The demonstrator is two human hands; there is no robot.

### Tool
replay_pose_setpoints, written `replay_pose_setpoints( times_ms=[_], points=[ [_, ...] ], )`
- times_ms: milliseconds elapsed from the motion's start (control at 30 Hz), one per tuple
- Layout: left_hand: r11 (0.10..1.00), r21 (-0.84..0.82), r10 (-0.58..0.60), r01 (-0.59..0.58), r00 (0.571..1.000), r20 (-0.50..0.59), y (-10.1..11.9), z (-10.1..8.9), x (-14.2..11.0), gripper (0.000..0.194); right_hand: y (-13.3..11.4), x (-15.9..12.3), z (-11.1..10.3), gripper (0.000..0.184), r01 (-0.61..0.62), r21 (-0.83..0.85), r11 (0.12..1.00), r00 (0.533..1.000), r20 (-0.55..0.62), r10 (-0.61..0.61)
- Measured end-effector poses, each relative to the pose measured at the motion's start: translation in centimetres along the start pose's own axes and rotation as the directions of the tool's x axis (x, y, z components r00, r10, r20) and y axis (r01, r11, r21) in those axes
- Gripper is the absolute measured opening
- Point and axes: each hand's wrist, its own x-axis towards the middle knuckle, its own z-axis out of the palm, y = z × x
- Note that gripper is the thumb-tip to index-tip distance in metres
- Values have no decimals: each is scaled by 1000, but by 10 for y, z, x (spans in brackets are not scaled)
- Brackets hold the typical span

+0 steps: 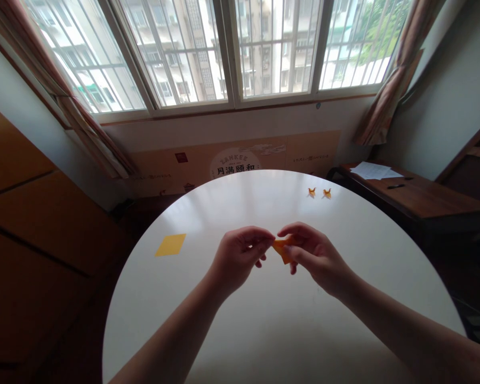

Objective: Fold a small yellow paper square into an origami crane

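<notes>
A small piece of folded orange paper (280, 250) is held between both hands above the table. My left hand (244, 250) pinches its left corner between thumb and fingertips. My right hand (310, 253) grips the right part, thumb on the near face and fingers behind, which hides some of the paper. To the left of my hands lies a flat yellow square sheet of paper (170, 245). Two small folded paper birds (311, 192) stand at the far right of the table.
The round white table (240, 330) spans the middle of the view. Beyond its right edge stands a brown wooden desk (436, 200) with white papers (375, 170) and dark pens. A barred window (276, 48) with tied curtains is behind; a wooden cabinet (28, 240) is at left.
</notes>
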Motion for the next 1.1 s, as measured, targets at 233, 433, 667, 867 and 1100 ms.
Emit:
replay_pose_setpoints(
  times_ms=[233,433,667,867,1100],
  points=[
    [978,189,99,-86,993,-59,-7,-3,-1,13,4,0,1,23,-18,-180,984,1000,-12,16],
    [973,219,93,-72,992,-84,-6,0,-2,14,5,1,1,17,9,-206,978,999,-37,-17],
    [992,-93,-93,85,992,-83,-1,6,1,22,3,2,0,18,5,-161,987,995,-93,-20],
    [964,-178,-205,200,979,-6,-1,9,1,30,-2,2,1,20,10,-146,989,991,-129,-29],
    [980,-98,-176,173,984,-24,-3,13,-1,22,-1,2,2,20,-7,-143,990,992,-125,-11]
  ],
)
